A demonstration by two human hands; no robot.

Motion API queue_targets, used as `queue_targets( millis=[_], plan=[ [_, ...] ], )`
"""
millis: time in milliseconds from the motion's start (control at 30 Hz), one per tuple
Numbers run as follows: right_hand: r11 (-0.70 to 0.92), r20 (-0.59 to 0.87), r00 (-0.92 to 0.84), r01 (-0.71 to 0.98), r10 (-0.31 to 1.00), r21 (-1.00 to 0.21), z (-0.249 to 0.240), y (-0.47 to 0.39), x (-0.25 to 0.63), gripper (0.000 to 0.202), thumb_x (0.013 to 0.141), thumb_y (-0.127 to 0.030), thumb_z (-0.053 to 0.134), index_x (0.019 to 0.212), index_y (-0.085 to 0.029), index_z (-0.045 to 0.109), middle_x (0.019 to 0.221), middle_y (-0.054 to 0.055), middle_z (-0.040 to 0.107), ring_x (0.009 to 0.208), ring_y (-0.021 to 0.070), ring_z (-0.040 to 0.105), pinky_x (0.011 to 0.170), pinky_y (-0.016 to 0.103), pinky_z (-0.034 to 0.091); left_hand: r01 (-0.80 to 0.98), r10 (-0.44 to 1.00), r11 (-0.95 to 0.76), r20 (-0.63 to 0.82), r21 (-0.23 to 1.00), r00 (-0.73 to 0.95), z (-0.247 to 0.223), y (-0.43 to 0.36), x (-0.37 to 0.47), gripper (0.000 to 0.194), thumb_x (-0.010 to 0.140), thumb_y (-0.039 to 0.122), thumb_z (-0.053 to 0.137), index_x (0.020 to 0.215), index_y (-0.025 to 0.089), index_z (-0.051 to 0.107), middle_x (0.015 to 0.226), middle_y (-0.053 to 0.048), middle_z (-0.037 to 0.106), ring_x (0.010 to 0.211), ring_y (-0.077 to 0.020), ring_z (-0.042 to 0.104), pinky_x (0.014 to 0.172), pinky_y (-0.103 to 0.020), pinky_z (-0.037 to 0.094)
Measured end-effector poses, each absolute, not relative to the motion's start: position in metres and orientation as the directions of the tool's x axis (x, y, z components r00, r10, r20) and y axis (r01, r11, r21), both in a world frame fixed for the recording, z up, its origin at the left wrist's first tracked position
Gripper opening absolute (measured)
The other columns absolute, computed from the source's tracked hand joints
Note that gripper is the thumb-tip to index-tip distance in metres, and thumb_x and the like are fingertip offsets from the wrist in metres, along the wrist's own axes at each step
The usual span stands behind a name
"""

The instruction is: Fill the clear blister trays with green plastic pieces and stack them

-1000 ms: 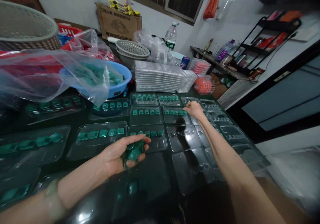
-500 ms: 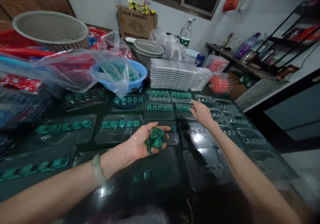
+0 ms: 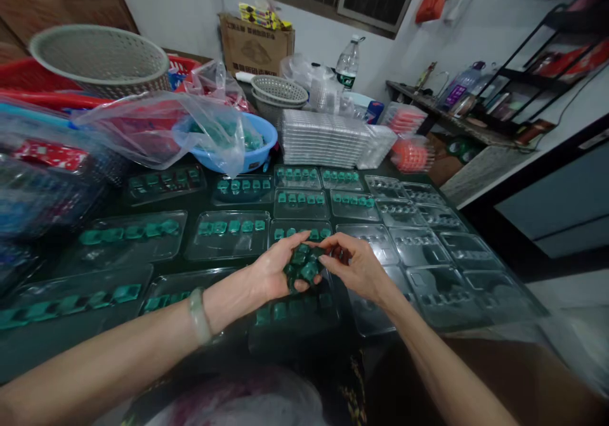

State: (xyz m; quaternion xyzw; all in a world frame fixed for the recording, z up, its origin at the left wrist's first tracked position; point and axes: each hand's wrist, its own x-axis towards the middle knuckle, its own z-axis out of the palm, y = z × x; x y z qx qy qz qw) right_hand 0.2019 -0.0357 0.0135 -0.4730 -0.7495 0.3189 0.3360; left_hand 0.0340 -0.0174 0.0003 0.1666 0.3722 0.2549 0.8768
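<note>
Palm up and curled at the middle of the table, my left hand (image 3: 273, 267) cradles several translucent green cubes (image 3: 304, 264). My right hand (image 3: 354, 261) has come up beside it, thumb and forefinger pinched on one cube at the edge of the pile. Just beyond the hands lies a clear plastic tray (image 3: 280, 245) with a row of green cubes, partly hidden by my fingers. Another clear tray (image 3: 352, 210) behind my right hand also carries a row of cubes. Under my wrists, a nearer tray (image 3: 295, 334) shows blurred cubes.
Clear trays without green cubes (image 3: 413, 255) cover the table's right side. At the back stand a blue basin (image 3: 259, 156) of green pieces under a plastic bag, stacked clear trays (image 3: 323, 137) and a grey basket (image 3: 280, 90). Blurred packaged goods (image 3: 42, 185) crowd the left edge.
My right hand has drawn back from the far tray to the cubes in my left hand. That far tray's row now shows in full. My left hand still holds its pile.
</note>
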Motion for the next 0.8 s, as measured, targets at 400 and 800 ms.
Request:
queue_targets(
  millis=[400, 800],
  plan=[
    [0.316, 0.324, -0.044, 0.387, 0.945, -0.866, -0.014, -0.053, 0.192, 0.015, 0.076, -0.016, 0.049, 0.090, -0.020, 0.052, 0.078, 0.000, 0.057, 0.065, 0.0113, 0.055, 0.060, 0.024, 0.045, -0.326, 0.564, 0.818, -0.546, 0.474, 0.620, 0.003, -0.028, 0.033, 0.027, 0.067, 0.034, 0.064, 0.086, 0.016, 0.055, 0.068, -0.002, 0.059, 0.053, -0.0164, 0.060, 0.030, -0.016, 0.030],
    [0.424, 0.326, -0.272, 0.557, 0.906, -0.714, -0.004, -0.048, 0.204, 0.025, 0.076, -0.012, 0.048, 0.097, -0.021, 0.056, 0.089, 0.003, 0.056, 0.079, 0.0141, 0.054, 0.070, 0.027, 0.045, -0.271, 0.596, 0.786, -0.569, 0.555, 0.566, -0.003, -0.024, 0.033, 0.029, 0.064, 0.031, 0.068, 0.088, 0.017, 0.059, 0.073, -0.002, 0.060, 0.052, -0.0126, 0.058, 0.032, -0.016, 0.031]
  ],
)
